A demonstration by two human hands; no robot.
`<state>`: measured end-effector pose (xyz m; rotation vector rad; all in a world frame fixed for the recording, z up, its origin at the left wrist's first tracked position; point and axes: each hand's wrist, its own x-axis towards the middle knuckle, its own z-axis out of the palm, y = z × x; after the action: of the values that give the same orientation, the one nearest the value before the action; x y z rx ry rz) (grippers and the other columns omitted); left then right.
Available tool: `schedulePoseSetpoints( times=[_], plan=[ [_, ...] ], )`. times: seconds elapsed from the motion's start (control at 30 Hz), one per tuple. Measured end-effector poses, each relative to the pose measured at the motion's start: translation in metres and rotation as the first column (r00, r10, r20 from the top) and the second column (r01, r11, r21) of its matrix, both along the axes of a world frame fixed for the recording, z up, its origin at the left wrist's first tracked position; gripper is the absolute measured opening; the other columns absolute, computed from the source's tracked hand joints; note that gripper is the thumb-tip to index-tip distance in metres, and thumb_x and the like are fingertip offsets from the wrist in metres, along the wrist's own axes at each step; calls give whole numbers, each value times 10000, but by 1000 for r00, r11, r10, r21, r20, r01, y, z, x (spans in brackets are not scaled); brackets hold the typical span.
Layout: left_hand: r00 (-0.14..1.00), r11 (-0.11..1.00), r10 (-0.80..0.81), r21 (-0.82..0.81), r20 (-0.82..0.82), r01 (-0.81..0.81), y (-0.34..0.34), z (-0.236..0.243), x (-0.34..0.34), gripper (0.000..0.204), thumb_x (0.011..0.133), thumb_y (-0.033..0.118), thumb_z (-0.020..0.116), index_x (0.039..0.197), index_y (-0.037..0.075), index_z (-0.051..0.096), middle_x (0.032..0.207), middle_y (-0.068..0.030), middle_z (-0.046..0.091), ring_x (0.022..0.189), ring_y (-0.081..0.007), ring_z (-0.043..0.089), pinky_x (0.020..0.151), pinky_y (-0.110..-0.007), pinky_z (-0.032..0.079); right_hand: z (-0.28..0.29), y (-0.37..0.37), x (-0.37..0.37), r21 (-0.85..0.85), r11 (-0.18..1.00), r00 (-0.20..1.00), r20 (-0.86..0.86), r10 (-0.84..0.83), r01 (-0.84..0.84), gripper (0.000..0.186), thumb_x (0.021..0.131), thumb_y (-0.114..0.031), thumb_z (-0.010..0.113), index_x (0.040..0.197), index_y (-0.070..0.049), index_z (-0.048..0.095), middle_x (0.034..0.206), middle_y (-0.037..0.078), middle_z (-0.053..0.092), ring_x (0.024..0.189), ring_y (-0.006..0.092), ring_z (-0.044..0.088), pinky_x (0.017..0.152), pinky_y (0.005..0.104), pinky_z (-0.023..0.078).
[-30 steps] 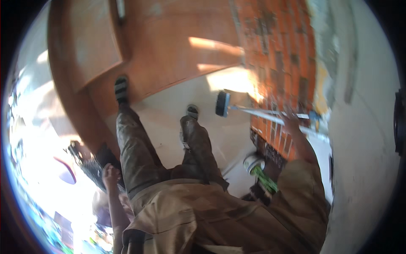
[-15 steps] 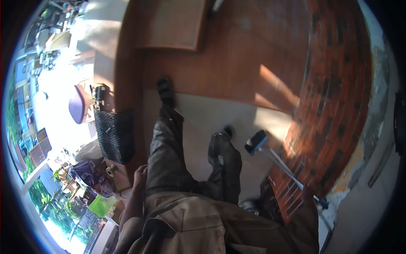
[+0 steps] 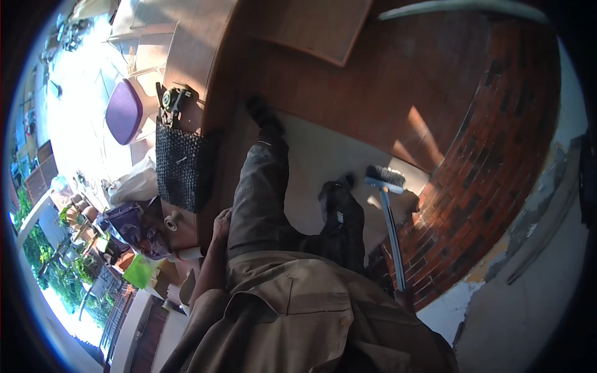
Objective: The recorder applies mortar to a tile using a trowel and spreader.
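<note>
On my right, a long-handled broom [image 3: 392,239] slants down to the pale floor. Its head [image 3: 385,178], with a light blue block and dark bristles, is at the floor near the foot of the brick wall. My right hand [image 3: 405,300] is closed round the upper handle, partly covered by my sleeve. My left hand [image 3: 222,224] hangs beside my left thigh, close to the edge of a brown wooden surface. Its fingertips are too small and shaded to make out. I am standing with my feet apart, the left one further forward.
Red wooden panelling [image 3: 404,81] stands ahead and a brick wall [image 3: 479,180] curves along the right. Leftward are a black woven bag [image 3: 185,168], a purple-seated chair [image 3: 124,112], a tape roll [image 3: 171,221] and a purple bag [image 3: 129,227]. A pale curved pipe [image 3: 463,6] crosses the top.
The view has turned and shifted, so the surroundings sit differently. The broom head has swung round, its bristles now facing away from me, and its handle stands steeper. My left hand stays by my thigh.
</note>
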<state>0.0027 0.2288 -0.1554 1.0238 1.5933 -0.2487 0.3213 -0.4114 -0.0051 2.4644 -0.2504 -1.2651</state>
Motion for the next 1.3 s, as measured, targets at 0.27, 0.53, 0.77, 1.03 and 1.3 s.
schedulePoseSetpoints(
  times=[0.27, 0.53, 0.77, 1.03, 1.3],
  plan=[
    [998, 999, -9, -31, 66, 11, 129, 37, 82, 356, 962, 286, 552, 1158, -4, 616, 976, -46, 663, 836, -119, 611, 717, -262, 490, 67, 260, 10, 443, 896, 967, 207, -148, 42, 287, 777, -161, 665, 998, 5, 586, 835, 180, 634, 806, 347, 647, 682, 425, 478],
    [982, 998, 41, -62, 186, -30, 248, 67, 143, 346, 953, 290, 561, 1165, 20, 596, 906, -15, 624, 722, -87, 568, 608, -240, 466, 76, 447, 74, 507, 858, 932, 344, -114, -82, 200, 800, -163, 662, 868, -3, 564, 721, 145, 609, 661, 265, 632, 588, 376, 465],
    [948, 976, 217, -83, 233, -203, 285, 93, 212, 322, 944, 243, 571, 1152, 0, 604, 887, -31, 621, 765, -101, 588, 643, -249, 481, 30, 608, 207, 740, 653, 960, 270, -69, -161, 216, 784, -189, 661, 806, -10, 542, 628, 145, 587, 589, 267, 624, 561, 392, 468],
    [880, 945, 324, -67, 346, -322, 318, 140, 257, 345, 939, 242, 580, 1176, -10, 583, 937, -53, 628, 822, -130, 620, 684, -264, 498, 23, 748, 287, 787, 535, 948, 301, 102, -308, 326, 707, -270, 720, 804, -11, 548, 694, 201, 597, 686, 393, 623, 617, 460, 475],
    [812, 913, 401, -111, 424, -392, 351, 142, 262, 348, 937, 246, 558, 1156, -25, 544, 865, -31, 579, 708, -97, 562, 590, -212, 439, 67, 833, 334, 853, 435, 956, 281, 84, -289, 330, 661, -250, 803, 773, -26, 589, 664, 97, 586, 608, 185, 559, 581, 365, 460]
  ],
)
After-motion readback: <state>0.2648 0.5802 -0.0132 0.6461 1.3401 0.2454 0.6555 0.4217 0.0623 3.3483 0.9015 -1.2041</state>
